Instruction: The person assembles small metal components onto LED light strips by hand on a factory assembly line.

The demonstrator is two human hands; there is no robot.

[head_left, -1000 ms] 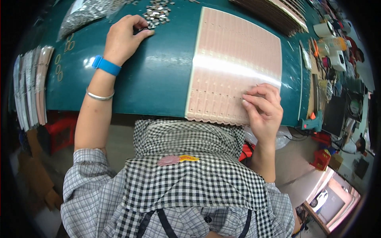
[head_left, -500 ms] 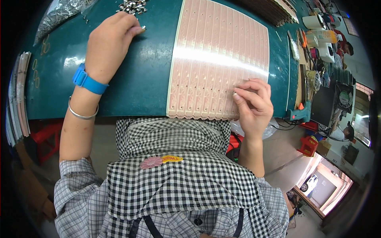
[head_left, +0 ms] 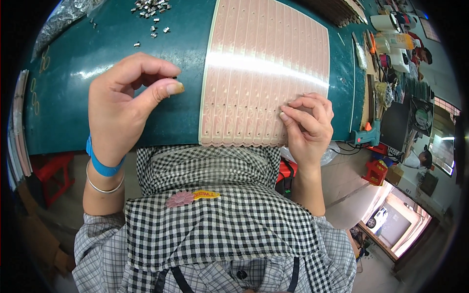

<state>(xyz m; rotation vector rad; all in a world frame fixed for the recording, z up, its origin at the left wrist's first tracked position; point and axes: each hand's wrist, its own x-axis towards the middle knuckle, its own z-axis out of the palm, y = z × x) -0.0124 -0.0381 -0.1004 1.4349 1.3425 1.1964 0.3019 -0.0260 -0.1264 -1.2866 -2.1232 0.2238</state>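
Observation:
My left hand [head_left: 119,100] is over the green tabletop, left of the circuit board panel, with thumb and forefinger pinched around a small electronic component [head_left: 176,77]. Only a dark bit of the component shows between the fingertips. The pale pink circuit board panel [head_left: 261,88] lies flat, marked into long strips with rows of small holes. Over its lower right part rests my right hand [head_left: 312,122], fingers curled and thumb against the fingertips. Whatever they hold, if anything, is too small to make out. Beyond my left hand lies a loose pile of small silver-and-black components [head_left: 152,7].
A few single components [head_left: 154,35] lie between the pile and my left hand. A clear plastic bag [head_left: 63,22] is at the far left. On the right are a teal glue gun [head_left: 366,135] and a black fan [head_left: 422,119]. Stacked boards [head_left: 342,10] stand at the back.
My left hand has drawn back from the component pile, toward me, with a small component in its pinch. My right hand has hardly moved on the panel.

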